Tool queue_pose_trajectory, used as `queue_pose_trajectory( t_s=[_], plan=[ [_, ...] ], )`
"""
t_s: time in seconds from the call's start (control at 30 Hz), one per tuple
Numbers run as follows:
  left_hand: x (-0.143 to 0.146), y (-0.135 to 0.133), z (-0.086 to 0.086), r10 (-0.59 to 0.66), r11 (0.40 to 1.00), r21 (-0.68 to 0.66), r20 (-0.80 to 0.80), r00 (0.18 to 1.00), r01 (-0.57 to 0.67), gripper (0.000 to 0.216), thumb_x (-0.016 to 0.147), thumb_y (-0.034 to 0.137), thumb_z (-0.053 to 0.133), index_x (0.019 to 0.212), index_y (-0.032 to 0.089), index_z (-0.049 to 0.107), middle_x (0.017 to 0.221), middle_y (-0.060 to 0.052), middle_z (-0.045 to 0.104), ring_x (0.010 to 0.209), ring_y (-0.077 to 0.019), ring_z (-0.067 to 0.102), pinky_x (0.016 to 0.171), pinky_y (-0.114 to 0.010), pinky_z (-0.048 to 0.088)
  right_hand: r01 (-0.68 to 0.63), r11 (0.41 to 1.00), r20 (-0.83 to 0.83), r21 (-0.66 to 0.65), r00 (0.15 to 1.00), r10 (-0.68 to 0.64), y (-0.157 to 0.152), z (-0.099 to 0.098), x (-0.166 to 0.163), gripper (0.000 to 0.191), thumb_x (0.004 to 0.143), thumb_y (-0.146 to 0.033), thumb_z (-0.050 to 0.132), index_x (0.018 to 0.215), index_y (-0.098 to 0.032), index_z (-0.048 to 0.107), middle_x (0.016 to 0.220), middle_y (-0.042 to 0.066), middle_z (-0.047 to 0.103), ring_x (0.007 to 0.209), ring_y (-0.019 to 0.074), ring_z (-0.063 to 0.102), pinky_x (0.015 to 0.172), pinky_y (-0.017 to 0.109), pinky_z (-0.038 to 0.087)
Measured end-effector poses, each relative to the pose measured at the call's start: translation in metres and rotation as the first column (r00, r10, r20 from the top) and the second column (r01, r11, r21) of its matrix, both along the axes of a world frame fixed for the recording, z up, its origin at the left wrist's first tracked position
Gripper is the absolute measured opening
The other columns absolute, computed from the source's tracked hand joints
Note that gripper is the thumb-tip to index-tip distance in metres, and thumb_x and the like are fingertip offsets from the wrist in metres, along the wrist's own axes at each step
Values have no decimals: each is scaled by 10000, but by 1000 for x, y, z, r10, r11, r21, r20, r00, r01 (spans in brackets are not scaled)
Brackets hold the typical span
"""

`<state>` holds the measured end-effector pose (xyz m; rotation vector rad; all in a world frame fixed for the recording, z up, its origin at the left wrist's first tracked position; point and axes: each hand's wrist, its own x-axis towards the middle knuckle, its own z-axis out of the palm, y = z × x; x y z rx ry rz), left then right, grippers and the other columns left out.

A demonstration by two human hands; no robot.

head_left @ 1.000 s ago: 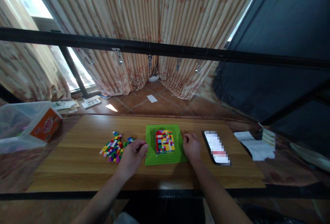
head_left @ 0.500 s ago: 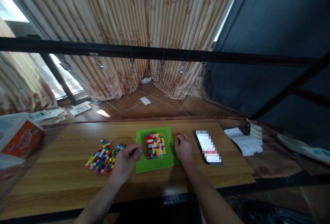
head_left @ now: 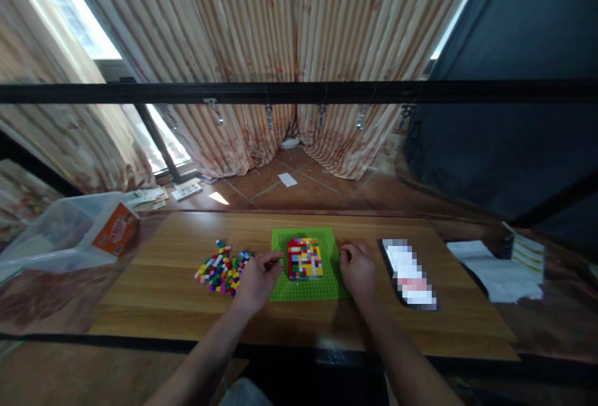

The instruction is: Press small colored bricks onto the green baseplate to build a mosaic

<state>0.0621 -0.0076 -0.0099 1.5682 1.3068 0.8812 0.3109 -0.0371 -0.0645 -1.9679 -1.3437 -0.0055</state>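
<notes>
One wooden table, striped curtains, tiled floor

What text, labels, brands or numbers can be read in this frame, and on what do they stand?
None can be read.
Orange label on the clear plastic bin: print too small and blurred.
Phone screen: pixelated, unreadable.
Papers and cards on the floor: marks too small.
White sheets right of the table: no legible print.
Brick build on the green baseplate: no lettering seen.
</notes>
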Motion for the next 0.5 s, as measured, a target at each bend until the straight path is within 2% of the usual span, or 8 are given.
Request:
queue_pose_trajectory(
  t_s=[0.23, 0.37, 0.5],
  plan=[
    [8, 6, 18, 18, 999, 52, -109, 994, -12, 198, 755, 117, 558, 873, 157, 713, 771, -25, 719, 741, -157, 663, 680, -255, 510, -4, 1000, 44, -25, 999, 5, 0, -4, 4, 241, 862, -236, 450, 842, -176, 683, 867, 68, 631, 741, 169, 553, 691, 281, 385],
    [15, 9, 20, 33, 986, 168, -216, 976, 4, 203, 773, 76, 549, 906, 166, 673, 787, -20, 706, 742, -141, 650, 714, -255, 504, 3, 1000, 51, -31, 999, -1, 0, -5, 5, 254, 865, -246, 444, 848, -178, 688, 880, 77, 638, 741, 173, 560, 684, 283, 383],
    [20, 10, 21, 16, 958, 273, -342, 940, 83, 162, 804, 82, 533, 870, 182, 641, 780, -19, 674, 735, -136, 633, 710, -244, 489, -2, 1000, 60, -17, 998, 3, 0, -6, 5, 265, 861, -265, 441, 853, -177, 691, 909, 87, 653, 768, 187, 574, 700, 290, 399]
  ],
)
